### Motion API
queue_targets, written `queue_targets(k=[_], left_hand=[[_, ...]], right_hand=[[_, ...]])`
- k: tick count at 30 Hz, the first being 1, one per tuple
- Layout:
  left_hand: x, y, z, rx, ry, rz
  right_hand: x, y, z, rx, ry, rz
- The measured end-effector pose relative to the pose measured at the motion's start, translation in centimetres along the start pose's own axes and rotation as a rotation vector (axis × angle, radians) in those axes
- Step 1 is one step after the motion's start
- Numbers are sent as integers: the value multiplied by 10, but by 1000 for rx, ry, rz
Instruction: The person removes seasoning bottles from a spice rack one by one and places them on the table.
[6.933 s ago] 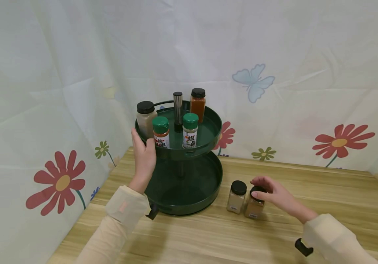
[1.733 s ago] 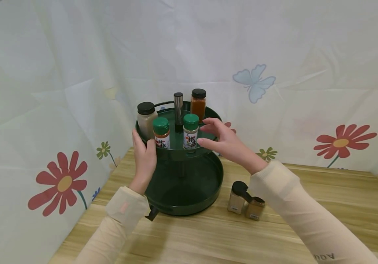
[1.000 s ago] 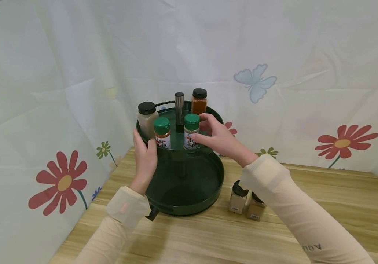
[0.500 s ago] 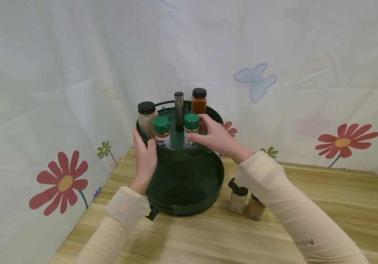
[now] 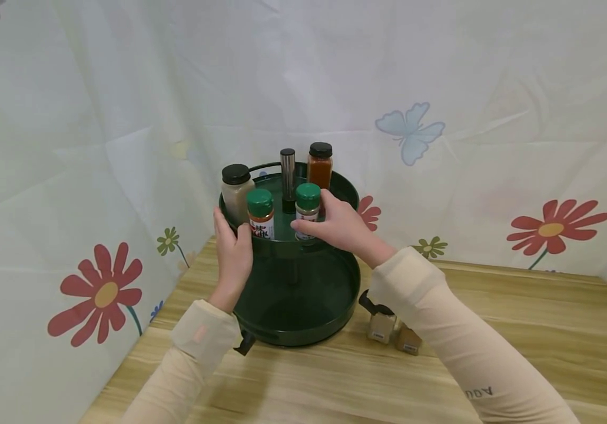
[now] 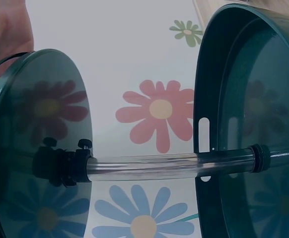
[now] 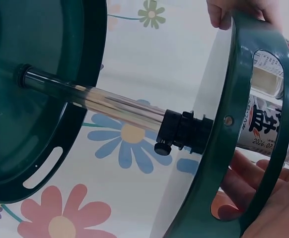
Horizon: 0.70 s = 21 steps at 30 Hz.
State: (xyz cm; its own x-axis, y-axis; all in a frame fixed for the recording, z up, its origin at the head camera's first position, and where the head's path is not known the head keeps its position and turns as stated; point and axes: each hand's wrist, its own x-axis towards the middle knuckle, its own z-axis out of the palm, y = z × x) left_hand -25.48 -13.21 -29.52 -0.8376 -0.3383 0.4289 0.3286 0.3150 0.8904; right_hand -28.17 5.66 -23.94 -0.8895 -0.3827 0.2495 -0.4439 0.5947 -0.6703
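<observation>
On the table stands a dark green two-tier round rack point(image 5: 295, 338) with a metal post. My left hand point(image 5: 232, 250) holds the upper tray point(image 5: 287, 248) by its left rim, thumb toward the front. My right hand point(image 5: 342, 222) grips a green-capped shaker jar point(image 5: 308, 197) standing upright near the tray's front, thumb across its label, fingers behind it. Left of it stands another green-capped jar point(image 5: 261, 212) with red contents. A large black-capped jar point(image 5: 236, 191) of pale powder is by my left fingertips. At the back right is a black-capped jar point(image 5: 320, 162) of orange-red powder.
Two small jars, one of beige powder point(image 5: 381, 328) and one of brown powder point(image 5: 408, 340), stand on the wooden table point(image 5: 303, 383) right of the rack, partly hidden by my right sleeve and a black strap end. Flower-printed cloth hangs behind.
My right hand has left the brown-powder jar on the table and risen left to the green-capped shaker jar, its thumb closing across the front. My left hand has stayed on the rim.
</observation>
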Motion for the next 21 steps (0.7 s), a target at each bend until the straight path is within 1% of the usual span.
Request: queue_targets(k=[10,21], left_hand=[[0,-1,0,-2,-4,2],[1,-3,0,5,-7,-5]], right_hand=[[2,-1,5,-59,26,20],[3,0,5,-58,31,29]])
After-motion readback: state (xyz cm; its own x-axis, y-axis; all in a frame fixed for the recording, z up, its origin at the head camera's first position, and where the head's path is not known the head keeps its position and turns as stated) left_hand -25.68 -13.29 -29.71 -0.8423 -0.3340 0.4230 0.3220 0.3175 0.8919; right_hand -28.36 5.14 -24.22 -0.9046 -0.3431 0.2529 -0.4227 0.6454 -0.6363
